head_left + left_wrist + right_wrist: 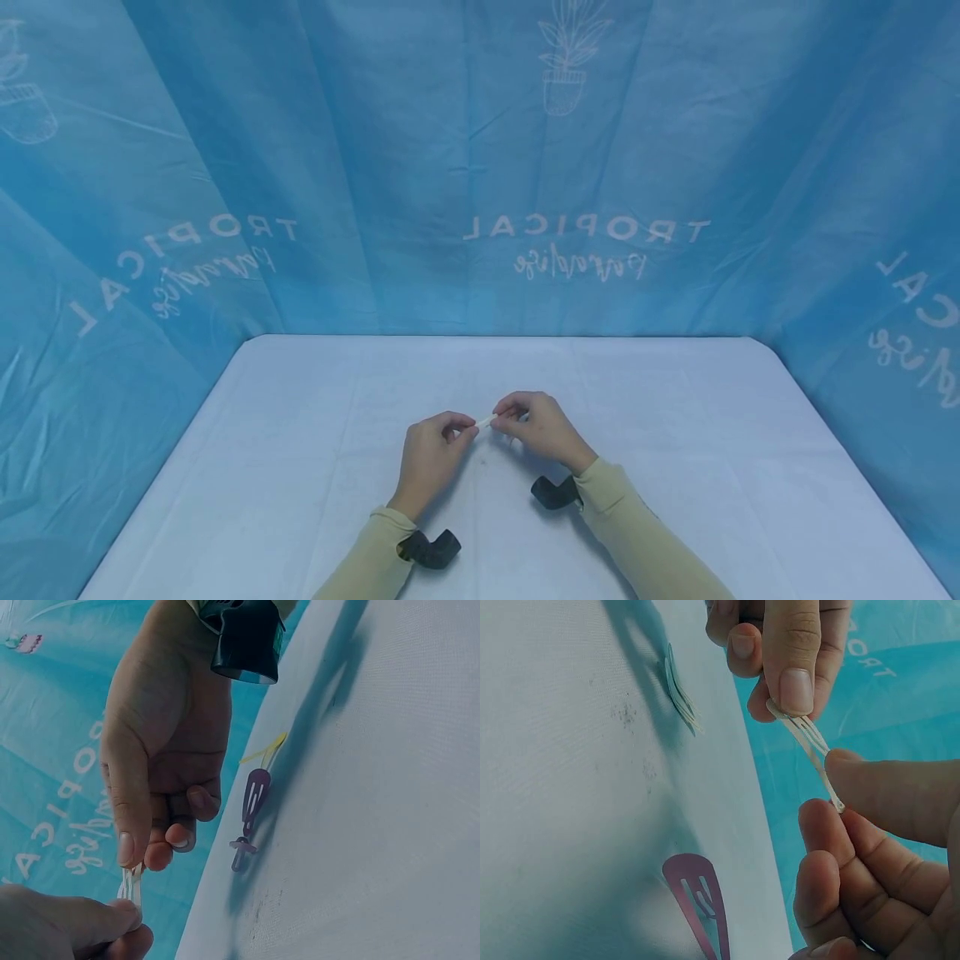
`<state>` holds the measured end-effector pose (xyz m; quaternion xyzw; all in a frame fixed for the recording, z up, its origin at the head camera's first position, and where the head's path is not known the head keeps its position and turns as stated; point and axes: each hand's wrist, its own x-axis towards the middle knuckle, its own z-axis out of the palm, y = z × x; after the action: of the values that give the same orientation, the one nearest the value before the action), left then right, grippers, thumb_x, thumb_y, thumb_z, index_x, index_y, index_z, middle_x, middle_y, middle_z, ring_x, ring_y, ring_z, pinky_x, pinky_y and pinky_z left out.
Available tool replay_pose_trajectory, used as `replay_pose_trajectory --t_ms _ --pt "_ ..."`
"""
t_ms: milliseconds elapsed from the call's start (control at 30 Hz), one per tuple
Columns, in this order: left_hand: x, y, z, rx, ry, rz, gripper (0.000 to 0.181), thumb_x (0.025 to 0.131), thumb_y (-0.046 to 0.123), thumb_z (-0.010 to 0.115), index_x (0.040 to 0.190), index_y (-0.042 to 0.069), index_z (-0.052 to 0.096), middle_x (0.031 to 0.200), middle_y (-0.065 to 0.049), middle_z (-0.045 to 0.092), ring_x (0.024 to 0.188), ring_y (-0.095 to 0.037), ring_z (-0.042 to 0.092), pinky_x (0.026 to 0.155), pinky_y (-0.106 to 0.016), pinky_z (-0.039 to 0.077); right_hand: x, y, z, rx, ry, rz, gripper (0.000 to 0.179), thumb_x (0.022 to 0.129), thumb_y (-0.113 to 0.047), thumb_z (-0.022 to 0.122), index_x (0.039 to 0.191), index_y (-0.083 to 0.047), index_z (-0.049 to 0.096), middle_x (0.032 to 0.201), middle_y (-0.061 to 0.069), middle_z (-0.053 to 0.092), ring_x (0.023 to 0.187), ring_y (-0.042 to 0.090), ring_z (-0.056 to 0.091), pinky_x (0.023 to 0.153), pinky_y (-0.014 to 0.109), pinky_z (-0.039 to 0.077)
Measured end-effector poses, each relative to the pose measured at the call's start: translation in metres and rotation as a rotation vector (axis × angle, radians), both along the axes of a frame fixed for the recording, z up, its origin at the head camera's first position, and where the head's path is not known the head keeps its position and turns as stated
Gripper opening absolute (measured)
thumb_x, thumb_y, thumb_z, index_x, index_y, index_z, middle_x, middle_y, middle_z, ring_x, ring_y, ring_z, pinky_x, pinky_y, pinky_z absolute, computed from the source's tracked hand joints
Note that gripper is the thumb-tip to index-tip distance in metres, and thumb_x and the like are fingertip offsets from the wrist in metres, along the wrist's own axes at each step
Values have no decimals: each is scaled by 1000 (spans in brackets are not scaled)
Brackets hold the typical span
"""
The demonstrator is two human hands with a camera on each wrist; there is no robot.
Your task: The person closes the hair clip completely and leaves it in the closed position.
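While the left hand [432, 460] pinches one end of the white hair clip [486, 422], the right hand [543, 428] grips its tapered end, presumably for steady control, so its slotted middle bridges the two sets of fingertips. Below the fingers, a purple clip [256, 792] seems to lie on the white table [600, 375], though its support is hard to judge.

This is a makeshift curtained booth; the room beyond is hidden. Creased blue fabric curtains [405, 167], printed with white outlined potted plants [564, 93] and mirrored white "TROPICAL Paradise" lettering [587, 223], fill the upper half and both sides of the frame, enclosing a white cloth-covered table [300, 467] at lower centre.
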<state>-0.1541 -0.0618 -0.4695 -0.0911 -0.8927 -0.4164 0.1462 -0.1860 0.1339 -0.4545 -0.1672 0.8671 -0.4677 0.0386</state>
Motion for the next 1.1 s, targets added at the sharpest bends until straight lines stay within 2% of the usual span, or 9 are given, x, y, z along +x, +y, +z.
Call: replay_pose_trajectory --t_ms 300,467,767,1100 --pt "1 -1 1 12 -7 -36 6 87 16 79 90 12 78 59 11 48 52 -4 39 50 -22 34 0 0 1 -16 -8 18 7 92 -15 72 93 -8 71 79 -4 67 71 13 60 61 29 47" --pt "1 0 2 16 -1 -31 5 86 15 80 89 12 78 59 10 47 51 -4 37 49 -22 32 0 1 1 -17 -10 35 8 93 -16 72 92 -8 71 79 -4 67 70 13 59 60 29 46" --pt "0 -1 2 29 40 -28 5 85 11 80 88 11 77 63 10 51 52 -3 37 49 -22 33 0 2 1 -14 -42 19 9 92 -18 73 91 -9 74 77 -2 68 67 14 58 60 30 45" --pt "1 -1 4 21 45 -16 5 87 11 79 90 11 76 67 8 56 53 -3 39 50 -21 34 0 0 -1 22 26 41 9 95 -19 71 91 -11 71 78 -5 66 67 11 58 60 28 46"
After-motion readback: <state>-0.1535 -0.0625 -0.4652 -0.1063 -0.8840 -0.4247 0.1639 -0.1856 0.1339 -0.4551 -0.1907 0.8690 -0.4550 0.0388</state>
